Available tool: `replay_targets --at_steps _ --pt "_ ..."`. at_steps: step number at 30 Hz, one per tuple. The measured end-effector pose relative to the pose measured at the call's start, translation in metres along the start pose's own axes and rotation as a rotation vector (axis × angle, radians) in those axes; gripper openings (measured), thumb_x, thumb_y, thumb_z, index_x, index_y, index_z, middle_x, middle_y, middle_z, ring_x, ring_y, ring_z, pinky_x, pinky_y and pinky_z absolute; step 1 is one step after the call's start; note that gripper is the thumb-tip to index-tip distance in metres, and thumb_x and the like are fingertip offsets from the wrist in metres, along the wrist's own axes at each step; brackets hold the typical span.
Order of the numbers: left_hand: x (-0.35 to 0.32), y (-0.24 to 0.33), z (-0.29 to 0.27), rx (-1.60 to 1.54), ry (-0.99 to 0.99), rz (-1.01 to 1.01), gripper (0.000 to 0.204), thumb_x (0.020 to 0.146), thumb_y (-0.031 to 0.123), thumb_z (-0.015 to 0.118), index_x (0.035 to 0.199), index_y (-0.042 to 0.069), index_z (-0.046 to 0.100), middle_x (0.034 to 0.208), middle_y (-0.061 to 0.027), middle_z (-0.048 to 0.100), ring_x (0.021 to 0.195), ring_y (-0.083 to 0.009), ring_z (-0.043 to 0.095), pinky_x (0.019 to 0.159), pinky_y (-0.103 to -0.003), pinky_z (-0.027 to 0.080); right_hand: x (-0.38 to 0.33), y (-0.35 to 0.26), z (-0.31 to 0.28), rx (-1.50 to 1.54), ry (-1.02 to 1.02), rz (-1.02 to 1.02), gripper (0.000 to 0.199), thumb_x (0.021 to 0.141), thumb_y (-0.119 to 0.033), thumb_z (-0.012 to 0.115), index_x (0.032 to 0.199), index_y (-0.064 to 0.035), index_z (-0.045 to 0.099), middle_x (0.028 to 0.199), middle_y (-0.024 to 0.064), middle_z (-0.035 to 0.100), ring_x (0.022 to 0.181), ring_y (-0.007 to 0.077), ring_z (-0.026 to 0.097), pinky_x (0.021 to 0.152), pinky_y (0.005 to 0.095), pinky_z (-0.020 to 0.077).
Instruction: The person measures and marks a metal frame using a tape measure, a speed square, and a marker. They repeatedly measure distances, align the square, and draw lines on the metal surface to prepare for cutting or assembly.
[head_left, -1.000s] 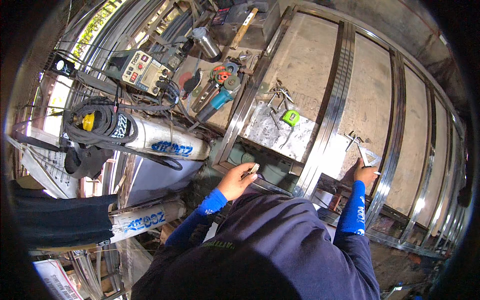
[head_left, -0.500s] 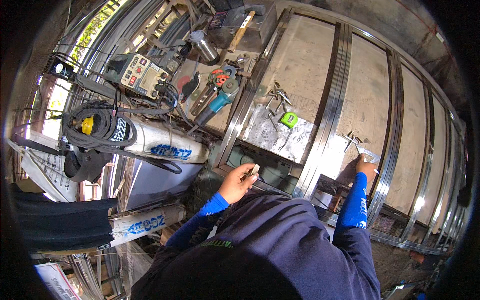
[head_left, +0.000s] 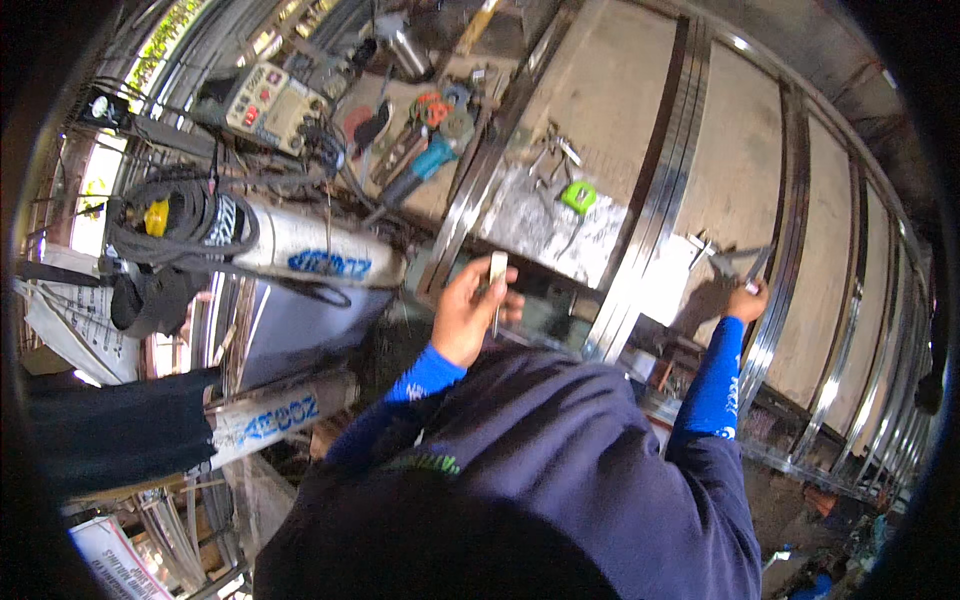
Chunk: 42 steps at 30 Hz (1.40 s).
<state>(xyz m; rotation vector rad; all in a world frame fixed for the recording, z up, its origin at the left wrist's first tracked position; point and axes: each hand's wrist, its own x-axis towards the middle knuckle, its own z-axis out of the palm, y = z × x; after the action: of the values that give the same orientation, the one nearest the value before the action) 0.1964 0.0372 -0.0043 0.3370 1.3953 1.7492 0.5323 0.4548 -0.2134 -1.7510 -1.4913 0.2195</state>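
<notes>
Between the thumb and fingers of my left hand (head_left: 468,312) is a small flat metal strip (head_left: 498,266), held upright above the near end of the steel frame (head_left: 610,325). My right hand (head_left: 745,300) is closed on a grey flat angled piece (head_left: 745,264) over the frame's second panel. A small white tip also shows at the right fingers; what it belongs to is hidden. Short metal bar pieces (head_left: 699,243) lie just left of that hand. Further left, a green tape measure (head_left: 578,197) rests on a shiny metal sheet (head_left: 530,227), with several more short metal pieces (head_left: 553,160) beyond it.
Left of the frame lie a teal angle grinder (head_left: 425,170), grinding discs (head_left: 432,108) and a steel tumbler (head_left: 404,50). A welding machine (head_left: 268,105) stands behind coiled cables (head_left: 165,215) and a white gas cylinder (head_left: 320,250). Parallel steel bars cross the bench to the right.
My left hand has risen and turned the metal strip upright. My right hand has lifted slightly up and right, tilting the angled piece up from the panel. The whole view has shifted a little.
</notes>
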Motion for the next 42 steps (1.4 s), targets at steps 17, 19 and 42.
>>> replay_targets --at_steps 17,19,42 --pt "-0.018 0.044 0.091 -0.376 -0.578 -0.022 0.059 0.094 0.001 0.064 0.15 -0.002 0.046 0.118 -0.0082 0.064 0.093 -0.0093 0.059 0.076 -0.024 0.049 -0.16 -0.303 -0.249 1.194 -1.088 0.204 0.027 0.093 -0.007 0.076 0.119 -0.0015 0.069 0.093 -0.0017 0.068 0.085 0.0051 0.061 0.078 0.021 0.0505" --pt "-0.02 0.041 0.096 -0.37 -0.588 -0.027 0.057 0.095 0.004 0.067 0.148 0.001 0.046 0.109 -0.006 0.063 0.081 -0.0072 0.055 0.069 -0.022 0.046 -0.164 -0.309 -0.252 1.259 -1.101 0.244 0.031 0.094 -0.007 0.075 0.124 -0.0006 0.067 0.094 -0.0004 0.069 0.086 0.0054 0.062 0.078 0.0214 0.0512" --pt "-0.025 0.037 0.095 0.105 -0.497 0.351 0.075 0.081 0.031 0.089 0.133 -0.002 0.046 0.124 -0.0108 0.058 0.108 -0.0164 0.062 0.097 -0.029 0.051 -0.171 -0.315 -0.278 1.124 -1.197 0.236 0.016 0.099 -0.011 0.07 0.111 0.0 0.069 0.09 0.0011 0.068 0.075 0.0043 0.055 0.067 0.021 0.0452"
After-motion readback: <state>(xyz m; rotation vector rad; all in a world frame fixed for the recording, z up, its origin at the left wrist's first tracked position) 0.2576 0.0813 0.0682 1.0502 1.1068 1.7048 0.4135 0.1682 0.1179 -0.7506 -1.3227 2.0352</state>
